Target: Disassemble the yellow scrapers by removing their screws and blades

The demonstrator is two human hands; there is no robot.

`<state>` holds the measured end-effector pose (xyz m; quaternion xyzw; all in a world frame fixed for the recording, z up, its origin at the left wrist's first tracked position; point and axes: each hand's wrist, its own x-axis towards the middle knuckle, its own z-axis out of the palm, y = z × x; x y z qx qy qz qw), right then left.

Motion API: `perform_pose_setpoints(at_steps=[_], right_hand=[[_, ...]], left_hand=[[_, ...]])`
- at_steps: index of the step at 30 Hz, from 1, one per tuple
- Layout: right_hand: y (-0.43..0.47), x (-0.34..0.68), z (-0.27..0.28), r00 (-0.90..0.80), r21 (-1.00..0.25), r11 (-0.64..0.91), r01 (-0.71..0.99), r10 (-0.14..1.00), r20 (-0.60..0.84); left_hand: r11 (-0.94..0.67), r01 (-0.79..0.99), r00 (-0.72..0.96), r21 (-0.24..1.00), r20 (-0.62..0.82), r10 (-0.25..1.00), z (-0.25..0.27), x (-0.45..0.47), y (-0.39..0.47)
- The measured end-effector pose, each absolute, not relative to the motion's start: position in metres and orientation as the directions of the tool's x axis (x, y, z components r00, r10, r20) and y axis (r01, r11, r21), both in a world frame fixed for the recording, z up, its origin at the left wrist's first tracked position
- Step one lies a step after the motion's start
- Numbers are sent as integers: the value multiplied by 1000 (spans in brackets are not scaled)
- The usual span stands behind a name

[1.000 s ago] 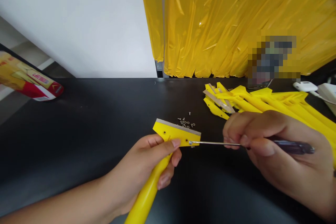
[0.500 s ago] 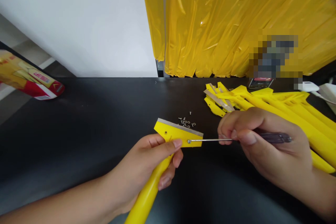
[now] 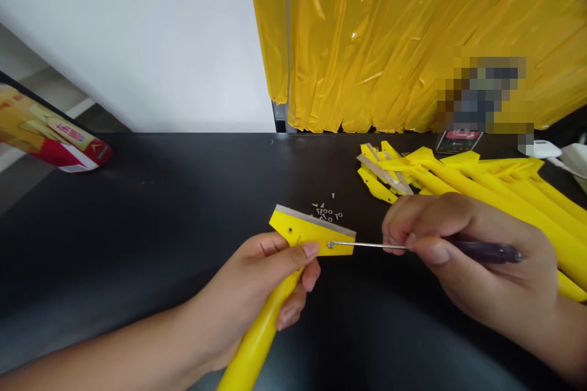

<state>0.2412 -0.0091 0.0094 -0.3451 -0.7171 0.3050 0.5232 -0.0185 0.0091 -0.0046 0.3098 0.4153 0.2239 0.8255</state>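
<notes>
A yellow scraper (image 3: 257, 342) with a grey metal blade along its top edge is gripped in my left hand (image 3: 270, 275), thumb pressed on its head. One bare hole shows in the left part of the head. My right hand (image 3: 477, 263) is closed round the dark handle of a screwdriver (image 3: 367, 245). Its thin shaft points left, and the tip meets a small screw (image 3: 331, 244) at the right part of the scraper head. Just behind the blade lie several small loose screws and nuts (image 3: 324, 211) on the black table (image 3: 192, 208).
A pile of yellow scraper handles (image 3: 495, 177) lies at the right, with loose yellow plates and blades (image 3: 383, 171) at its left end. A phone (image 3: 458, 139) stands behind it. At the far left is a red-and-yellow package (image 3: 59, 134). Yellow plastic sheeting (image 3: 367, 43) hangs at the back.
My right hand has shifted slightly right and turned, and the screwdriver's handle end has swung a little lower. The tip is still at the screw. My left hand and the scraper stay put.
</notes>
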Motion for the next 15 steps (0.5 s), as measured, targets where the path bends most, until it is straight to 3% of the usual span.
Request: perform_pose_setpoints(at_steps=[9, 15], right_hand=[[-13, 243, 21, -388, -677, 677, 288, 729, 564], [-23, 243, 25, -370, -629, 663, 405, 748, 551]], left_hand=[[709, -134, 541, 692, -548, 638, -3, -16, 9], [713, -124, 528, 690, -563, 636, -1, -16, 10]])
